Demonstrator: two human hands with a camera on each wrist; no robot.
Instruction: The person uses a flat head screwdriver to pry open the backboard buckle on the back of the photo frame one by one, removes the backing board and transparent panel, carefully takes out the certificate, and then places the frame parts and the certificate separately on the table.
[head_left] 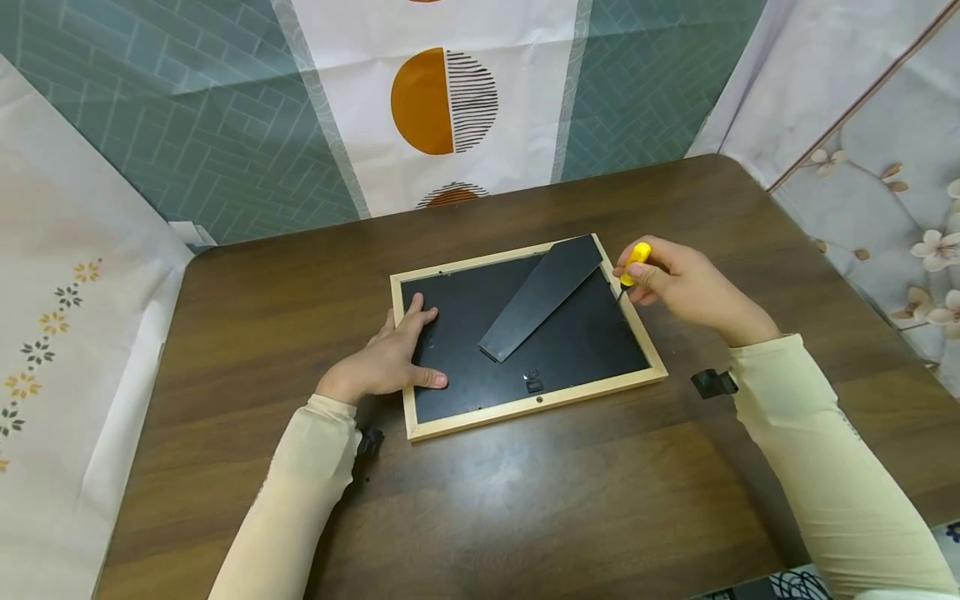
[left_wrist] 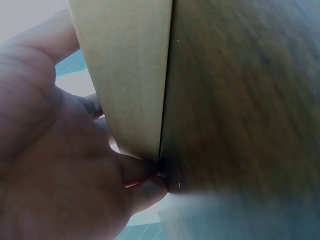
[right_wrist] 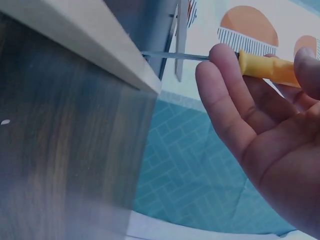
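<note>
Downward head, close wrist views share the frame (head_left: 480, 418).

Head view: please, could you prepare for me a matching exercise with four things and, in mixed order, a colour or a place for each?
1. screwdriver
2. frame
3. support leg
4. table

A. brown, beneath the other three
B. slanting across the black backing
C. pale wood along its edges
D. yellow at its handle

Right pairs: 1-D, 2-C, 3-B, 4-A.

left sleeve (head_left: 288, 500): cream | right sleeve (head_left: 817, 467): cream, faint marking | left wrist block (head_left: 370, 442), right wrist block (head_left: 711, 384): small, black
</note>
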